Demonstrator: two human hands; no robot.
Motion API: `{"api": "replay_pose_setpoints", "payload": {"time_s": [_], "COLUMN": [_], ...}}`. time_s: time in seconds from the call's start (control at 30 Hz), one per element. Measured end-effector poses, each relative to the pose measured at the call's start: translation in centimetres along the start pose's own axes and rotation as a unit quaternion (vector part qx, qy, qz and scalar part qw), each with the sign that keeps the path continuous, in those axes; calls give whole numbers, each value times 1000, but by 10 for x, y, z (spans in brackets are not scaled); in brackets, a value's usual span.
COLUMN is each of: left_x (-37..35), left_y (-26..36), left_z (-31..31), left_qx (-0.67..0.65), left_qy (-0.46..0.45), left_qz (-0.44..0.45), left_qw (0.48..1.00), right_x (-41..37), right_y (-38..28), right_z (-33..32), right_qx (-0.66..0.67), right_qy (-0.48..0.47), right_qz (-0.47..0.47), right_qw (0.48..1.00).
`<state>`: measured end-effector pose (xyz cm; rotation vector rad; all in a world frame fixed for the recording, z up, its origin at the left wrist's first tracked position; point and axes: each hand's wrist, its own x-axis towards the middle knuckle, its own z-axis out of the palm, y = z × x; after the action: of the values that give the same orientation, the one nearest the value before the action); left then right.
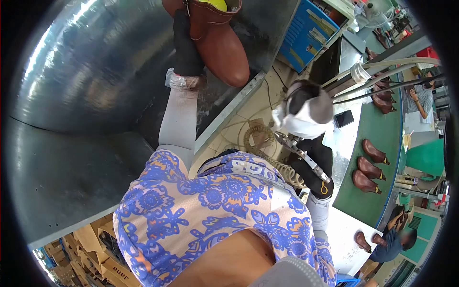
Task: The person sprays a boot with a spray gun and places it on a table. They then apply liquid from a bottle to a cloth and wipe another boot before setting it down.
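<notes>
My left hand (185, 48), in a black glove with clear wrap at the wrist, reaches up to a brown leather ankle boot (224, 55). It grips the boot, whose toe points down; its fingers are partly hidden. Something yellow (215, 5) shows inside the boot's opening. My right hand (318, 160), also black-gloved, is closed around a metal spray gun (303, 157). A cup wrapped in white and brown (306, 112) sits on the gun, blurred by motion. Beside it hangs a coiled hose (287, 172).
A grey metal booth (86, 119) surrounds the boot. On the right, a green conveyor belt (351, 201) carries several brown shoes (368, 168). A phone (344, 118) lies on the white ledge. Blue cabinet (308, 36) ahead, cardboard boxes (91, 239) lower left. Two co-workers sit beyond the belt.
</notes>
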<state>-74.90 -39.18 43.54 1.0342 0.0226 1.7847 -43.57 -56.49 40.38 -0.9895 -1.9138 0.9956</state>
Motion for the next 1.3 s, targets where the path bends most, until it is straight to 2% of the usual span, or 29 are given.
{"api": "replay_pose_setpoints", "payload": {"time_s": [0.07, 0.1, 0.2, 0.23, 0.33, 0.37, 0.43, 0.47, 0.53, 0.6, 0.67, 0.73, 0.8, 0.87, 0.9, 0.93, 0.97, 1.0, 1.07, 1.13, 1.17, 1.2, 1.27, 1.3], "left_x": [0, 0, 0, -1, -4, -4, -2, 0, 2, 2, -3, -5, -8, -13, -12, -7, -5, -8, -19, -34, -41, -47, -65, -76], "left_y": [-3, -4, -2, -2, -5, -11, -27, -34, -54, -70, -84, -100, -117, -133, -148, -169, -180, -193, -218, -241, -251, -258, -281, -297], "left_z": [0, 0, -2, -4, -5, 2, 21, 21, 17, 29, 43, 59, 74, 81, 72, 54, 59, 65, 84, 107, 119, 127, 127, 134], "left_qx": [-3, -3, 4, 5, -10, -14, 209, 203, 124, 120, 125, 130, 126, 113, 109, 18, -75, -81, -55, -27, -13, -19, -131, -192], "left_qy": [-2, -3, 0, -1, -22, -26, 76, 69, 78, 70, 66, 59, 48, 36, 28, -40, -106, -113, -80, -49, -35, -44, -53, -59], "left_qz": [-3, -4, -5, -9, -34, -40, -8, -14, -16, -29, -36, -42, -53, -116, -127, -141, -153, -163, -188, -215, -228, -239, -337, -387], "left_qw": [1000, 1000, 1000, 1000, 999, 999, 975, 977, 989, 990, 989, 989, 989, 986, 986, 989, 980, 977, 977, 975, 973, 970, 931, 900], "right_x": [2, 1, -7, -9, -13, -17, -25, -29, -40, -49, -62, -71, -88, -103, -107, -112, -120, -130, -146, -164, -174, -185, -206, -219], "right_y": [-2, -7, -8, -4, -15, -15, -16, -15, -11, -14, -17, -16, -13, -13, -17, -20, -21, -20, -20, -14, -12, -16, -16, -9], "right_z": [2, 6, 4, 2, 1, 2, 0, -3, -10, -13, -9, -14, -26, -30, -28, -29, -36, -42, -44, -43, -49, -55, -55, -54], "right_qx": [-29, -16, -47, -69, -39, -37, -14, -17, -13, -5, -20, -11, -22, -5, -1, 3, -14, -14, -64, -11, -39, -13, 42, 89], "right_qy": [73, 123, 131, 93, 81, 119, 169, 179, 126, 122, 242, 280, 201, 205, 264, 323, 292, 255, 302, 370, 350, 317, 375, 432], "right_qz": [-51, -10, 31, 7, -22, 2, 60, 64, 22, 5, 79, 86, 47, 50, 87, 124, 112, 101, 87, 129, 109, 129, 143, 172], "right_qw": [996, 992, 990, 993, 996, 992, 984, 982, 992, 993, 967, 956, 978, 977, 960, 938, 950, 961, 947, 920, 930, 939, 915, 881]}}
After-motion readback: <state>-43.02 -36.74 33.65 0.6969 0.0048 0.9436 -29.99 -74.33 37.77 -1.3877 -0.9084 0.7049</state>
